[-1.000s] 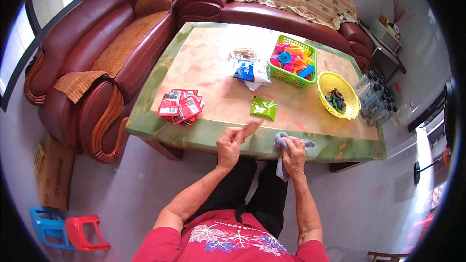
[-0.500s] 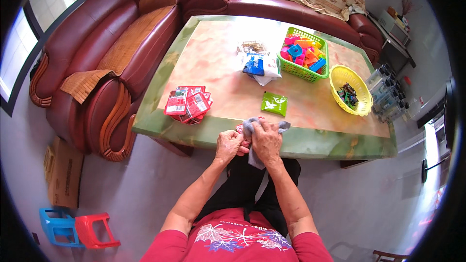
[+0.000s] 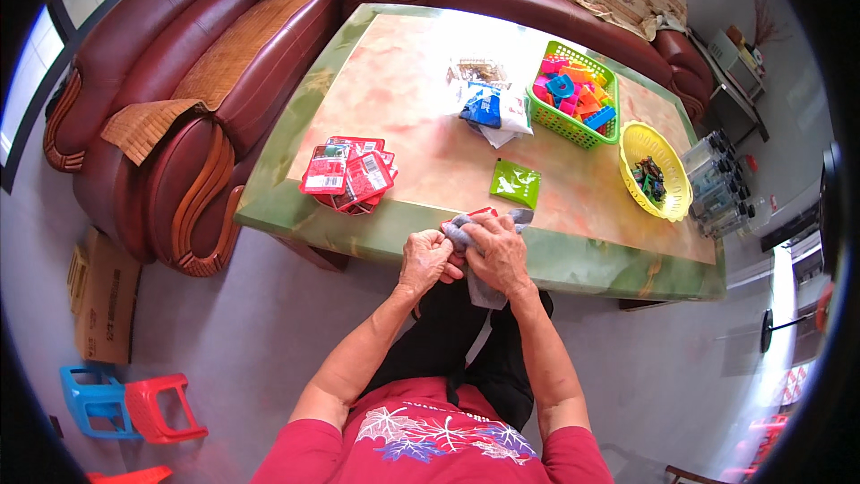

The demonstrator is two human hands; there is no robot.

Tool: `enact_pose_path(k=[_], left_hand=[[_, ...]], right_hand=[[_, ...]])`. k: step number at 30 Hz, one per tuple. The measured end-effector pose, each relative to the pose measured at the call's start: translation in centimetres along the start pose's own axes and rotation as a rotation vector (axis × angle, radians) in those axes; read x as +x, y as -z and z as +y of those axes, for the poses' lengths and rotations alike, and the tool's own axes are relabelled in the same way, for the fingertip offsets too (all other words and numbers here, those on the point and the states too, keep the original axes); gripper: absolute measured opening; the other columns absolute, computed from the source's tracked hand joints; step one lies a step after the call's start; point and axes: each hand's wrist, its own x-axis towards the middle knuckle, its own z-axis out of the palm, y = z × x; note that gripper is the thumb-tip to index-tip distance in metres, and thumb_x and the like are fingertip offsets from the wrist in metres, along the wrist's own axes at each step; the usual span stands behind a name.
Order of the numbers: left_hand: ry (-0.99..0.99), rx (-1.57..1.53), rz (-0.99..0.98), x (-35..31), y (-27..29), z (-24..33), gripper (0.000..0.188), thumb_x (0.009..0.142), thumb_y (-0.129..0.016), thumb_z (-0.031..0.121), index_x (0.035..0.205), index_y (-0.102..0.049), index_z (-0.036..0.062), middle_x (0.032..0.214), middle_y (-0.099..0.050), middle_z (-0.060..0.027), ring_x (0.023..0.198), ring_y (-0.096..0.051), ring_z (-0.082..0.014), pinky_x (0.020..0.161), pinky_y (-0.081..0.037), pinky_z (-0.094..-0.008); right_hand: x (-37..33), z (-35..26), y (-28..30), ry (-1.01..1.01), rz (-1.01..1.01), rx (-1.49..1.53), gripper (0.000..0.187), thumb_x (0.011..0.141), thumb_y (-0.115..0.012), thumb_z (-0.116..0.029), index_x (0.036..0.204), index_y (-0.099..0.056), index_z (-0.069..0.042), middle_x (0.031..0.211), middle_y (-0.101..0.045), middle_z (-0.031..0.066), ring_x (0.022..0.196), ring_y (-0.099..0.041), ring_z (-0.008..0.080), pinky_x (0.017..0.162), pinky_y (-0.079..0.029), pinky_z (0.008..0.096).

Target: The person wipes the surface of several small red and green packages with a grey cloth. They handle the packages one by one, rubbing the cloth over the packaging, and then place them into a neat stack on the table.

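Both hands meet just over the near edge of the table. My right hand (image 3: 498, 253) is closed on a bunched grey cloth (image 3: 487, 294), one end of which hangs below the fingers. Close beside it, my left hand (image 3: 425, 262) is closed in a pinch on a flat red-edged thing (image 3: 484, 212), mostly hidden by the cloth and fingers. Left of the hands lies a pile of flat red packets (image 3: 351, 176). A green packet (image 3: 515, 184) rests on the table just beyond my right hand.
On the green-bordered table (image 3: 618, 271) stand a green basket (image 3: 574, 130) of coloured toy blocks and a yellow basket (image 3: 632, 186) with small dark items. Blue-and-white packets (image 3: 484, 108) lie farther back. Sofas (image 3: 296, 81) border the far and left sides; plastic stools (image 3: 163, 408) are lower left.
The view has shifted slightly. My hands stay together at the table edge, the right still on the cloth; more of the red edge shows above it.
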Motion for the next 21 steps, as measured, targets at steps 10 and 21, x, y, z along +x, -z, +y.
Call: enact_pose_path(k=[10,21], left_hand=[[-0.021,-0.008,-0.007,0.1,0.1,0.0,0.026,0.098,-0.054,0.018,0.084,-0.060,-0.0030,0.074,-0.067,-0.0130,0.051,-0.066,-0.0188,0.042,-0.055,-0.0279],[0.003,-0.062,-0.033,-0.8,0.1,-0.2,0.028,0.100,-0.051,0.022,0.094,-0.059,-0.0046,0.080,-0.069,-0.0150,0.054,-0.068,-0.0219,0.043,-0.055,-0.0283]], right_hand=[[1.1,-0.4,-2.2,0.048,0.088,-0.025,0.031,0.067,-0.067,-0.018,0.098,-0.070,-0.014,0.113,-0.065,0.0020,0.107,-0.053,0.0284,0.093,-0.042,0.0453],[0.5,2.8,-0.2,0.070,-0.095,0.398,0.030,0.064,-0.060,-0.015,0.090,-0.071,-0.007,0.105,-0.067,0.0077,0.103,-0.054,0.0304,0.095,-0.044,0.0410]])
